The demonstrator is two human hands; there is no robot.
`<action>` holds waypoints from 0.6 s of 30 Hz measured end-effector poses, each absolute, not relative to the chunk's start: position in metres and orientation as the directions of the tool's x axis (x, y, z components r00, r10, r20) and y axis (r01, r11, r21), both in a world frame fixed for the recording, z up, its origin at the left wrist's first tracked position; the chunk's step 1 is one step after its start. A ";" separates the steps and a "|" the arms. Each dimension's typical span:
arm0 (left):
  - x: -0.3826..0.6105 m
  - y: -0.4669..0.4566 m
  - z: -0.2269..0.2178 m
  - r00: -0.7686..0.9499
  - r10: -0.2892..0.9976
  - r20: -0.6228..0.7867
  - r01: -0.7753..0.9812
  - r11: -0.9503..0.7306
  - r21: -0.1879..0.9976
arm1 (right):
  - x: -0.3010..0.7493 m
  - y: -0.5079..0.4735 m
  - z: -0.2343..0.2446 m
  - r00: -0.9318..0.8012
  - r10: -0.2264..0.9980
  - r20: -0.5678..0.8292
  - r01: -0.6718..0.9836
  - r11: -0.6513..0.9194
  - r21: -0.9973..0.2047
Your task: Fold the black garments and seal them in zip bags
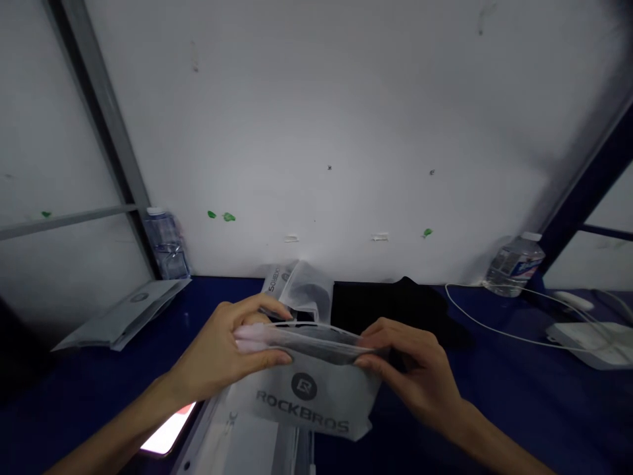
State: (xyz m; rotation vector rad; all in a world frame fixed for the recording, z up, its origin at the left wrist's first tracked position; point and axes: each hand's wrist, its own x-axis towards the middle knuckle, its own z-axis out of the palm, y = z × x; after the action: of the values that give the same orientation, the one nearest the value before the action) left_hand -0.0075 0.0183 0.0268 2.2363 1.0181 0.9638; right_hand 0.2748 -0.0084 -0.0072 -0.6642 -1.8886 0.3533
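My left hand (232,346) and my right hand (413,366) pinch the two ends of the open top edge of a frosted plastic pouch (309,396) printed with ROCKBROS. The pouch hangs between them above the blue table (494,396), with something dark inside its mouth. Behind it lies another clear pouch (301,290) and a black cloth item (395,307).
A stack of grey pouches (123,316) lies at the left. Water bottles stand at the back left (165,244) and back right (514,264). A white cable (494,323) runs to a white device (593,343) at right. A lit phone screen (168,432) and flat packaging (247,448) lie below my hands.
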 end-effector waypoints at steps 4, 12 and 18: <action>-0.007 0.017 0.021 0.442 0.835 0.327 0.373 -0.503 0.780 | 0.280 -0.004 -0.006 -0.322 0.537 0.780 0.324 0.837 -0.442; -0.006 0.022 0.000 0.361 0.883 0.299 0.310 -0.416 0.855 | 0.285 -0.003 -0.010 -0.388 0.615 0.686 0.374 0.786 -0.493; -0.005 0.025 -0.004 0.340 0.880 0.332 0.312 -0.438 0.843 | 0.287 -0.005 -0.014 -0.415 0.554 0.722 0.363 0.828 -0.427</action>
State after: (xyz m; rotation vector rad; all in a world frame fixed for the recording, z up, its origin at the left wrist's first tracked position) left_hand -0.0053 0.0250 -0.0038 1.9258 1.0421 1.0656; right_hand 0.2869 -0.0052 -0.0140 -0.6735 -2.0493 0.2516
